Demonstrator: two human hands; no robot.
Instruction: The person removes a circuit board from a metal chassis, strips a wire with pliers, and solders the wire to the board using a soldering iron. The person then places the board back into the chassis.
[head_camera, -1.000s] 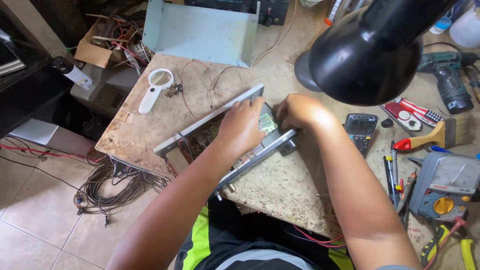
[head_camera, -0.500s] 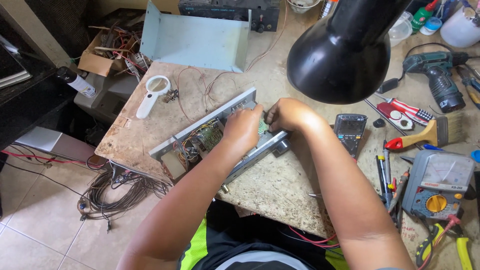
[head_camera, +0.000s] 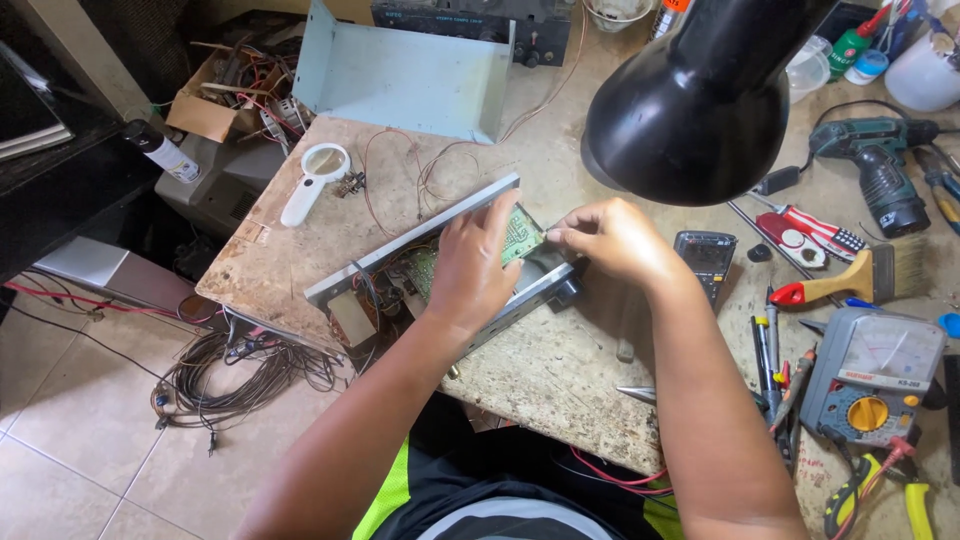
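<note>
While both hands work inside an open grey metal chassis (head_camera: 415, 240) lying slantwise on the worn wooden tabletop (head_camera: 560, 370), the left hand (head_camera: 475, 265) lies palm-down across its middle, fingers spread and pressed onto a green circuit board (head_camera: 520, 235) that stands tilted up out of the frame. Whether those fingers curl under the board's edge I cannot tell. The right hand (head_camera: 610, 240) sits just right of it, thumb and forefinger pinched together on the board's right corner, the other fingers curled loosely. Wires and small parts fill the chassis's left end, near the table's left edge.

At the far side of the table stands a pale blue bent metal cover (head_camera: 400, 75), and near it, to the left, lies a white magnifying glass (head_camera: 315, 180) with thin copper wires looping beside it. A black lamp shade (head_camera: 700, 100) hangs over the scene, just right of the hands. Right of the right wrist rests a dark handheld meter (head_camera: 710, 255). Farther right lie a paintbrush with a red handle (head_camera: 850, 280), a green cordless drill (head_camera: 885, 165) and a grey analogue multimeter (head_camera: 875, 365) with a yellow dial. Several screwdrivers lie between the forearm and that multimeter. On the tiled floor at the left, a tangle of dark cables (head_camera: 240, 375) lies below the table's edge.
</note>
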